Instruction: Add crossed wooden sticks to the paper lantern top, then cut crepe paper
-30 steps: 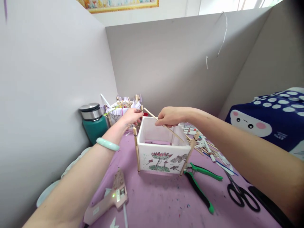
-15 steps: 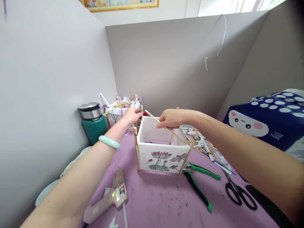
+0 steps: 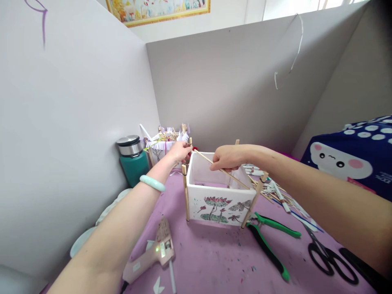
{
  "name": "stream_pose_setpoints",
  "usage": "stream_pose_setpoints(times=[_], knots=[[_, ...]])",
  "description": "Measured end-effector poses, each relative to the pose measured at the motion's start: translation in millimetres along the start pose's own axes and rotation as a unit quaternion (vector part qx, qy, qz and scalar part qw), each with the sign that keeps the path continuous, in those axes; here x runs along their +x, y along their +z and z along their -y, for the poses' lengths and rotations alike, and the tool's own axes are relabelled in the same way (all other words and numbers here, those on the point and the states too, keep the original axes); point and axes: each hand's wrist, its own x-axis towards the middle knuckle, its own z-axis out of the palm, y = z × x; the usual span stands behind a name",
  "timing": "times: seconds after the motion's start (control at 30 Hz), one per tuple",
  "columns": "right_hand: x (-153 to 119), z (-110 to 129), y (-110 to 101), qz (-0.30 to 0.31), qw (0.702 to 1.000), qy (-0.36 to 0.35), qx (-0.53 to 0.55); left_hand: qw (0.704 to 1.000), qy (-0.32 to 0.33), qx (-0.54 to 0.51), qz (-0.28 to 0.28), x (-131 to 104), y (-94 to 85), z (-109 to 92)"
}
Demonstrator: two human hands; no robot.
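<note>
A white open box (image 3: 199, 206) with painted flowers and dragonflies stands on the purple table, wooden sticks tied upright at its corners. My right hand (image 3: 228, 157) is closed on a thin wooden stick (image 3: 237, 179), which slants across the box opening from the back left corner to the front right. At the back left corner, my left hand (image 3: 181, 151) pinches the area by the upright corner post (image 3: 190, 143), its fingertips close to the stick's far end. A pale green bangle circles my left wrist.
Left of the box lies a glue gun (image 3: 161, 249), with a green flask (image 3: 133, 163) farther back. Green-handled pliers (image 3: 268, 245), black scissors (image 3: 330, 257), markers and loose sticks lie to the right. A second decorated box (image 3: 161, 151) stands behind my left hand.
The view has shifted, so everything sits slightly farther right. The far end of the stick has come down to the back left corner, near my left fingertips.
</note>
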Motion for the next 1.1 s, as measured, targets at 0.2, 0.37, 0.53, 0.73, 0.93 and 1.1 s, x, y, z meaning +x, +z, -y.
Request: stream_pose_setpoints(times=[0.2,0.37,0.53,0.73,0.93,1.1], knots=[[5.2,-2.0,3.7,0.013,1.000,0.001,-0.025,1.000,-0.004,-0.006,0.008,-1.9,1.5,-2.0],[8.2,-3.2,5.3,0.017,1.000,0.010,-0.020,1.000,-0.005,-0.013,0.014,2.0,3.0,1.4],[9.3,-2.1,6.0,0.013,1.000,0.012,-0.018,0.999,0.001,-0.029,0.016,0.5,5.2,0.8],[11.9,-6.7,8.4,0.006,1.000,0.009,-0.004,0.999,0.002,-0.044,0.021,-3.5,5.8,-2.9],[14.0,-9.2,9.5,-0.006,1.000,-0.001,0.007,0.999,0.003,-0.046,0.025,-4.5,5.9,-3.4],[13.9,-9.8,10.0,-0.002,1.000,-0.001,0.014,0.999,0.010,-0.032,0.026,-4.2,5.0,-1.8]])
